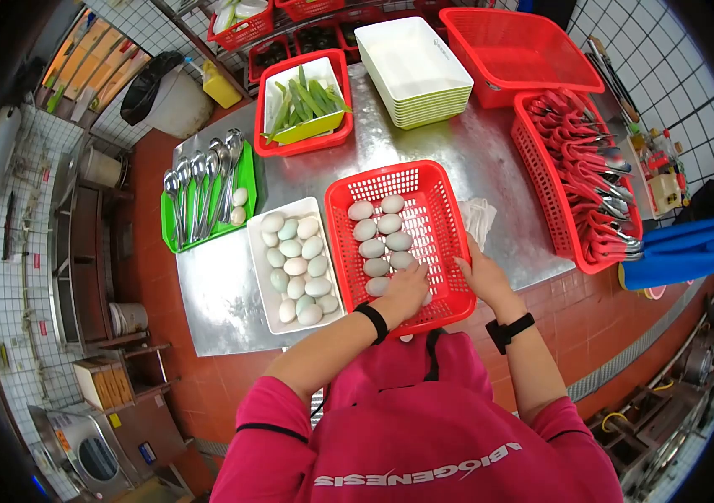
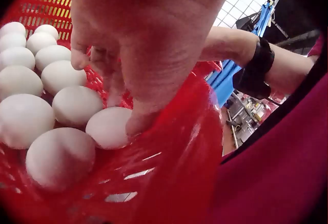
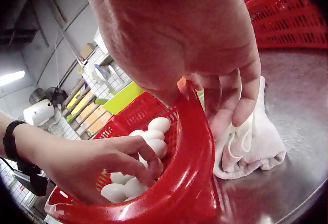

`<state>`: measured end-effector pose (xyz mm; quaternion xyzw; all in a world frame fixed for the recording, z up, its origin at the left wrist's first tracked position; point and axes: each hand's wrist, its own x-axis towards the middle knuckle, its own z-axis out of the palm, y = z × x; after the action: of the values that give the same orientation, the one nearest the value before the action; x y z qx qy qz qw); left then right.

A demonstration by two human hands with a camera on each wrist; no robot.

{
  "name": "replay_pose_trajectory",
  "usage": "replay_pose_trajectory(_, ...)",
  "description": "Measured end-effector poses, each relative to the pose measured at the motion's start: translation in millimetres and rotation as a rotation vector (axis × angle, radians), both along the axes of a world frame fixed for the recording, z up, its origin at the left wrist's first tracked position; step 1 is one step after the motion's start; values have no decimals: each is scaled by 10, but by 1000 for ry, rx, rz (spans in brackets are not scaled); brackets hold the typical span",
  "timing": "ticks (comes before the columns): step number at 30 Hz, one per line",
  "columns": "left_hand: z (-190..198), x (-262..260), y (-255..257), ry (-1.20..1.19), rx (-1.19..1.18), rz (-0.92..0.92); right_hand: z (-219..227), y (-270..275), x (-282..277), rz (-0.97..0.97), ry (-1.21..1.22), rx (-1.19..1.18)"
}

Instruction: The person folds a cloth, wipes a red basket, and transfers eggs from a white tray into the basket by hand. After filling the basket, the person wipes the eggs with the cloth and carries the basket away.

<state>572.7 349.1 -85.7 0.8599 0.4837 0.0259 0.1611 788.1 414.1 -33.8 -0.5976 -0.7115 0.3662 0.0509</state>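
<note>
A red plastic basket (image 1: 445, 314) stands in front of me, with pale eggs (image 1: 371, 248) in two rows along its left side. Inside its near end, my left hand (image 1: 407, 292) reaches down and pinches an egg (image 2: 108, 127) between thumb and fingers, beside the last eggs of the rows. My right hand (image 1: 488, 281) grips the basket's right rim, thumb on the inner side and fingers outside. Left of the basket, a white tray (image 1: 258, 267) holds many more eggs, some tinted greenish or pinkish.
A folded white cloth (image 3: 256, 152) lies right of the basket on the metal table (image 1: 512, 235). Spoons and two eggs lie in a green tray (image 1: 249, 172). Behind stand green vegetables (image 1: 311, 99) and stacked white trays (image 1: 411, 59). Red-handled utensils (image 1: 571, 159) fill another basket on the right.
</note>
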Motion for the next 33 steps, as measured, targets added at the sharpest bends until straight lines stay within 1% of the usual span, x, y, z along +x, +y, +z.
replay_pose_trajectory(3,-45,40,-9,25,66,4,23,4,-4,3,-19,-8)
replay_pose_trajectory(5,4,60,-7,39,89,4,-23,0,6,1,-16,9)
replay_pose_trajectory(7,90,69,8,83,15,3,-35,3,5,2,-12,26)
replay_pose_trajectory(8,151,55,27,83,15,6,-21,13,6,9,-19,4)
replay_pose_trajectory(10,310,-33,83,-6,-108,18,-14,29,10,20,-27,-17)
replay_pose_trajectory(11,442,-122,145,-6,-108,21,-23,28,13,18,-17,-21)
replay_pose_trajectory(13,765,-424,314,-306,-148,131,-25,15,9,17,-4,-26)
replay_pose_trajectory(15,1083,-835,435,-466,23,314,1,8,9,11,37,2)
replay_pose_trajectory(17,1214,-1356,607,-414,61,483,-65,8,29,14,42,13)
replay_pose_trajectory(18,1124,-1704,661,-365,148,515,-86,10,34,13,46,24)
replay_pose_trajectory(20,941,-2292,642,-273,225,737,-56,14,28,14,49,17)
replay_pose_trajectory(22,786,-2742,565,-153,156,842,-35,19,19,14,51,9)
replay_pose_trajectory(23,751,-2833,516,-156,153,845,-30,17,18,13,41,8)
replay_pose_trajectory(25,651,-2955,412,-1,176,860,-29,12,18,12,23,5)
replay_pose_trajectory(26,599,-3010,404,27,102,843,-31,10,21,11,24,5)
replay_pose_trajectory(29,459,-3039,369,11,149,802,-21,11,22,6,20,0)
replay_pose_trajectory(33,368,-2985,383,26,166,829,33,3,1,0,24,-13)
